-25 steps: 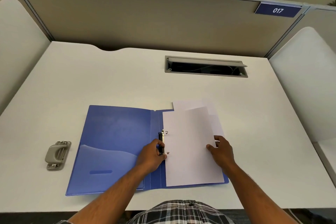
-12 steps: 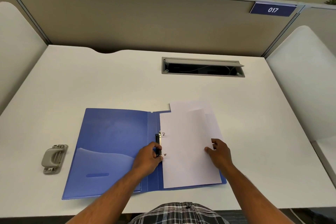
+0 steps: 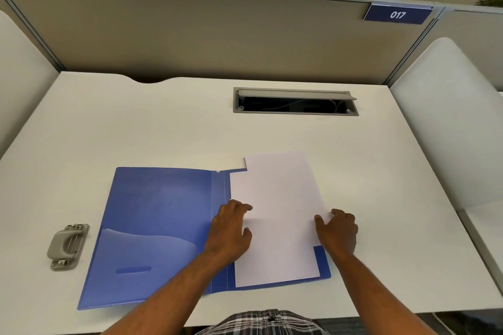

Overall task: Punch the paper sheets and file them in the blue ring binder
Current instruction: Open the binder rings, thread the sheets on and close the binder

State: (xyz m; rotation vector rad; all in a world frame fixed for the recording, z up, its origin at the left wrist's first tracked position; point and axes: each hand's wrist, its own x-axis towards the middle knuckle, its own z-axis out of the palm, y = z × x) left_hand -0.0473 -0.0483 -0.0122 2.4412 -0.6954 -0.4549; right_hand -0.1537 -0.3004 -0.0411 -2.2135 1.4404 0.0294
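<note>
The blue ring binder (image 3: 160, 215) lies open on the white desk near the front edge. White paper sheets (image 3: 280, 212) lie on its right half, the top one flat, another sticking out beyond the binder's far edge. My left hand (image 3: 231, 228) rests palm down on the sheets' left edge, covering the ring mechanism at the spine. My right hand (image 3: 337, 228) presses the sheets' right edge, fingers spread. Neither hand grips anything. The grey hole punch (image 3: 68, 246) sits left of the binder, apart from both hands.
An open cable hatch (image 3: 295, 102) is set in the desk's far middle. Beige partition walls close the back and both sides. A blue "017" sign (image 3: 397, 14) hangs at the upper right. The desk's front edge runs just below the binder.
My left hand has moved from the ring clip onto the sheets' left edge and now hides the rings. The lifted top sheet has dropped flat. My right hand shifted slightly right.
</note>
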